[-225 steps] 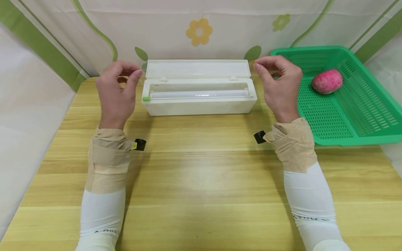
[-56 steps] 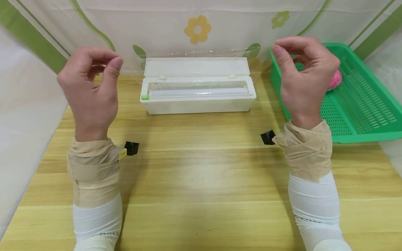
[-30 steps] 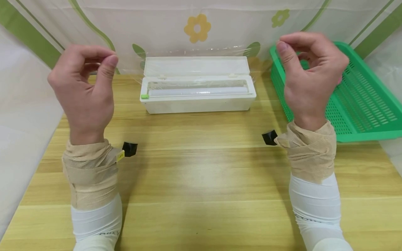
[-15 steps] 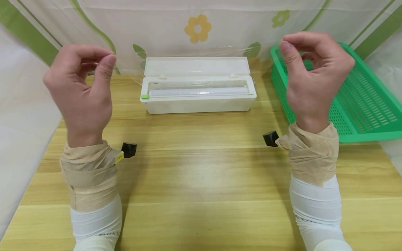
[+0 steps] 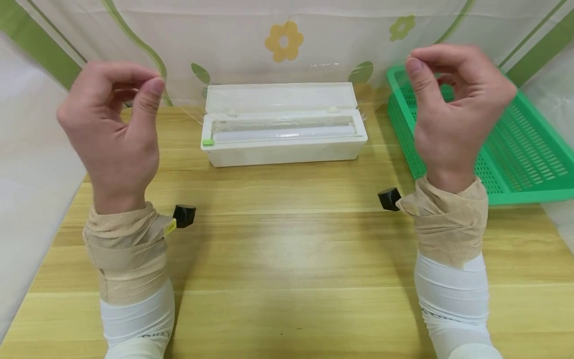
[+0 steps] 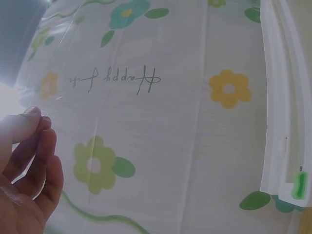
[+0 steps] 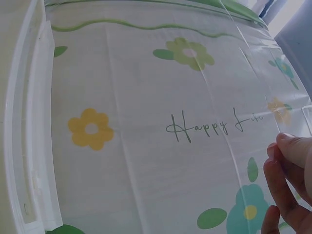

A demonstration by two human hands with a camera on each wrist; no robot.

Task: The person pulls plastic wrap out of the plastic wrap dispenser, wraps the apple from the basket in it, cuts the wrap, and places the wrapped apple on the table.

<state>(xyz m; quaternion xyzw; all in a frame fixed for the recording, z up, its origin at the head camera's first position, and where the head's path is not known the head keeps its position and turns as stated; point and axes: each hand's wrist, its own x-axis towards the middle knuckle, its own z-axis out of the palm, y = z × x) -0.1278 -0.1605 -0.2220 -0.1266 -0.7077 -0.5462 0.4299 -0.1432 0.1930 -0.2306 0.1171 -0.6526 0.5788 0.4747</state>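
Note:
A sheet of clear cling film [image 5: 324, 65] rises from the white cling film box [image 5: 287, 152] and spans the space between both hands. Its faint glints and creases show over the box and behind it. My left hand [image 5: 114, 132] pinches the film's left corner between thumb and index finger, raised left of the box. On the other side my right hand [image 5: 459, 112] pinches the right corner the same way, overlapping the green basket in the head view. The box's lid [image 5: 281, 97] is tipped back, and a white film roll [image 5: 282, 133] lies inside.
A green perforated basket [image 5: 522, 144] stands at the right of the wooden table [image 5: 287, 249]. The box has a green slide cutter [image 5: 208, 142] at its left front edge. Behind it hangs a flowered curtain [image 5: 323, 30].
Both hands have risen, moved toward the camera and spread apart, drawing the film out of the box. The pink root vegetable in the basket is now hidden behind the right hand.

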